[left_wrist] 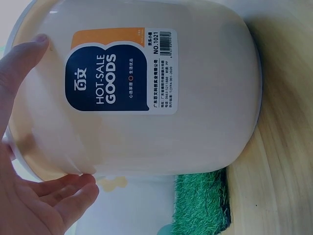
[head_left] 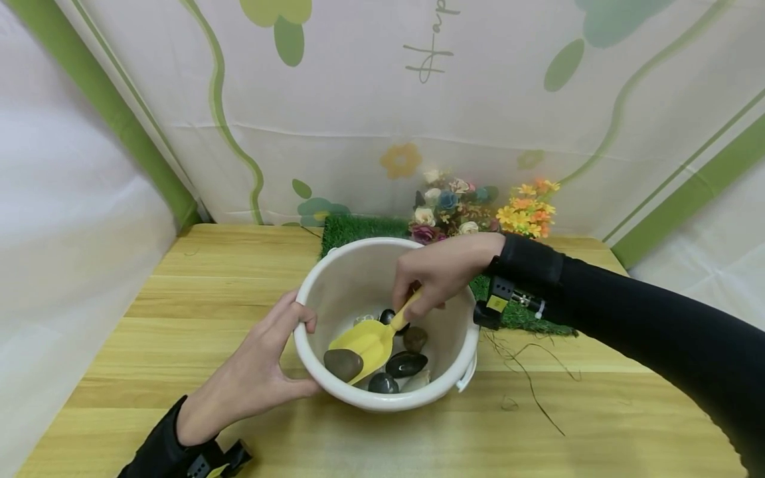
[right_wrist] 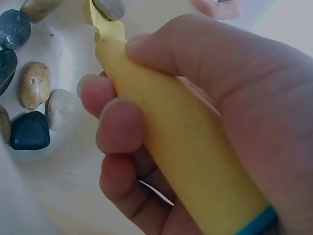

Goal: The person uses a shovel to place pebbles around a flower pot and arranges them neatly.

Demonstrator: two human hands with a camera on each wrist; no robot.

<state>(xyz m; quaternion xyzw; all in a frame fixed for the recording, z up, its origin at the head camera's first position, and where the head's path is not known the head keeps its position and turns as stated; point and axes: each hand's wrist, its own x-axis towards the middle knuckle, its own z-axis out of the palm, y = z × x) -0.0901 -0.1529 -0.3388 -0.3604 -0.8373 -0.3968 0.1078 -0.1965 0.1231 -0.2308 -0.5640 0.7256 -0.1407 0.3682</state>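
A white bucket stands on the table, with several stones at its bottom. My left hand grips the bucket's left rim, fingers over the edge and thumb against the outer wall. In the left wrist view a printed label shows on the bucket's side. Reaching inside, my right hand holds a yellow shovel by its handle. A grey-brown stone lies on the shovel's blade. Beside the blade are a black stone and a dark round stone. The right wrist view shows fingers wrapped round the handle.
Behind the bucket lies a green turf mat. Artificial flowers and yellow-orange flowers stand at the back. Thin dry strands are scattered on the wooden table at right. A printed cloth hangs behind.
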